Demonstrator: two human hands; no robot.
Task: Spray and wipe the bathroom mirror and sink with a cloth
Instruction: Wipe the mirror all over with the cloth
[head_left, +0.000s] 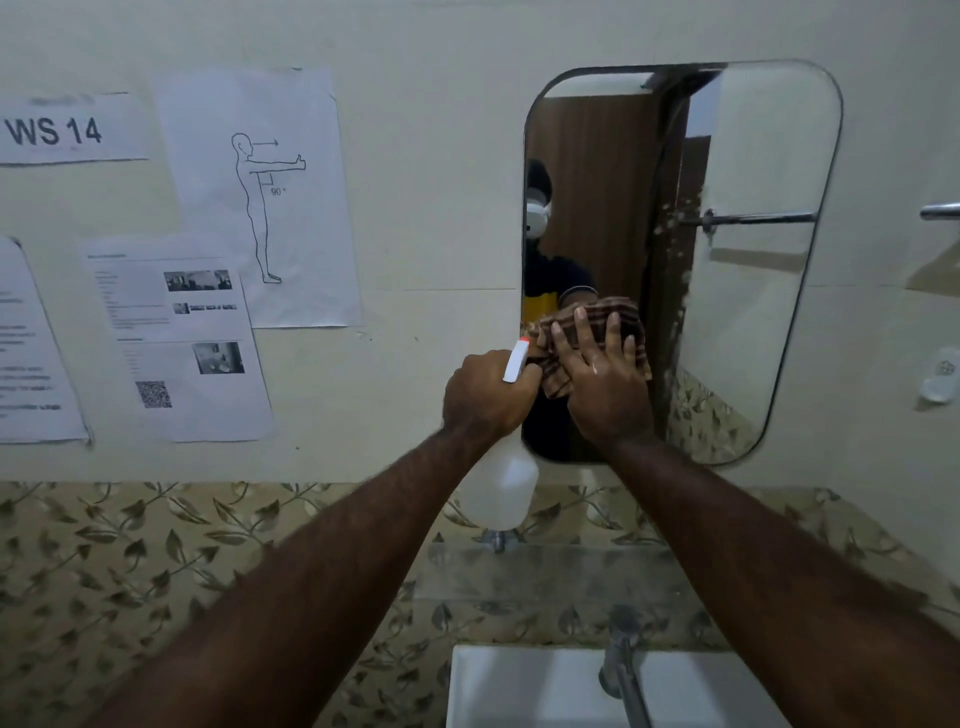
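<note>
A rounded wall mirror (748, 291) hangs above a white sink (519, 686). My right hand (605, 384) presses a brown checked cloth (558, 382) flat against the lower left part of the glass, fingers spread straight. Just left of it, my left hand (485, 395) grips the neck of a white spray bottle (501, 488); the nozzle with its orange tip points up toward the mirror. The bottle's body hangs below my fist, in front of the mirror's bottom edge.
A chrome tap (621, 670) rises over the sink, under a glass shelf (545, 571). Printed sheets (249, 197) are taped to the wall on the left. A towel bar (940, 210) and a small white fitting (940, 379) are on the right. Leaf-patterned tiles (130, 561) cover the lower wall.
</note>
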